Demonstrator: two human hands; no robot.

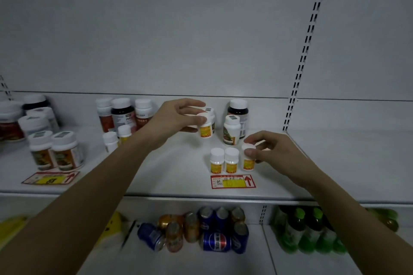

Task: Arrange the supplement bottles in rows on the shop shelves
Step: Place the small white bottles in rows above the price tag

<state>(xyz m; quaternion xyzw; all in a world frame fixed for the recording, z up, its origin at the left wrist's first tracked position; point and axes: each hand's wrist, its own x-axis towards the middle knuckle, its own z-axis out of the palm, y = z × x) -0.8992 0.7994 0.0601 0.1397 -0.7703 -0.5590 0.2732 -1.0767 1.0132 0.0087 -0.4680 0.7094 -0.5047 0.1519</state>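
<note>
Upper shelf, white: the left hand gripped a small yellow-labelled bottle by its cap, lifted clear of the shelf. The right hand pinched the cap of a third bottle, which stood at the right end of a front row beside two matching bottles, just behind a red price tag. Larger bottles stood behind; more bottles were grouped at left. Lower shelf: drink cans and green bottles.
</note>
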